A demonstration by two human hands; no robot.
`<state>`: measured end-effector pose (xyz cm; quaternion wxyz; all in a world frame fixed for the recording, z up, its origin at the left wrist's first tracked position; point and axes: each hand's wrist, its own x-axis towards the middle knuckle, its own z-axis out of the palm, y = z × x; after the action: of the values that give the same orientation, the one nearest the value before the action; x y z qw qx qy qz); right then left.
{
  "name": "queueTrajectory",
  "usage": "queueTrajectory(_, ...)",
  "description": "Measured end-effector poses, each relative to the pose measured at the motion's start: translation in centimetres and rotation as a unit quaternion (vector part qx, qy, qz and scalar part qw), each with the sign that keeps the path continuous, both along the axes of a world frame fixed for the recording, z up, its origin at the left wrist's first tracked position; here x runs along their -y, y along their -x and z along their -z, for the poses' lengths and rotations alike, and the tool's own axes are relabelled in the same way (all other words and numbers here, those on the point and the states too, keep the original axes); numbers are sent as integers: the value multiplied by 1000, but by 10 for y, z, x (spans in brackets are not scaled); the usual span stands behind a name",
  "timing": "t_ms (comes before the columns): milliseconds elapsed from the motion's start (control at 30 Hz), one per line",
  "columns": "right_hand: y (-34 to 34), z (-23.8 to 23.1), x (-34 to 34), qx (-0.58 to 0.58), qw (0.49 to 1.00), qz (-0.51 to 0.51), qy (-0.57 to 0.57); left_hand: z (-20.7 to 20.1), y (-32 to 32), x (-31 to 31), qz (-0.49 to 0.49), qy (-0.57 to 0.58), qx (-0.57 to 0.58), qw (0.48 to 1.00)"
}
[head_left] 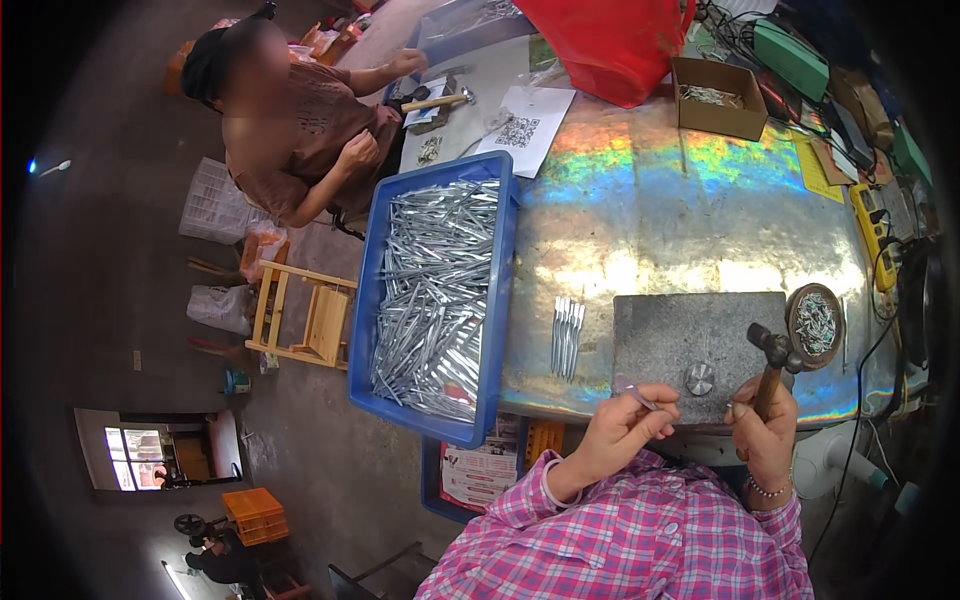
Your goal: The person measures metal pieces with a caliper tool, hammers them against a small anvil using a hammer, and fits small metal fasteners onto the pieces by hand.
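My left hand (625,430) is closed on a slim silvery metal piece (640,398), pinched between thumb and fingers at the near edge of a grey flat block (655,340). My right hand (765,430) grips a hammer (768,385) by its wooden handle, head up. Its thumb and forefinger are also pinched around something tiny I cannot make out. Between the hands, a round metal disc (700,378) sits on the block. Left of the block lies a neat row of several slim metal pieces (567,340). A round dish (816,328) of small metal parts stands right of the block.
A blue tray (505,270) heaped with slim metal pieces stands on the left. Farther back are a printed sheet (530,125), a red bag (610,45) and a cardboard box (725,122). Cables and a yellow power strip (873,235) line the right. A co-worker (300,130) sits far left.
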<state>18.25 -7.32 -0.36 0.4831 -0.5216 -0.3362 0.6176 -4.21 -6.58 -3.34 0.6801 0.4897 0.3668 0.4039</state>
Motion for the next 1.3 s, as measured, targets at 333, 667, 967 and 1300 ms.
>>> queueTrajectory(333,20,-12,2,-32,996,-86,17,-18,-23,-3,56,-43,-46,996)
queueTrajectory(667,15,-8,3,-48,993,-100,46,-10,-28,0,32,-107,-79,991)
queueTrajectory(967,24,2,6,-15,992,-62,-105,-8,-39,-1,59,205,159,964)
queueTrajectory(1300,7,-8,1,-15,999,-35,-19,-17,-25,-1,-34,170,101,980)
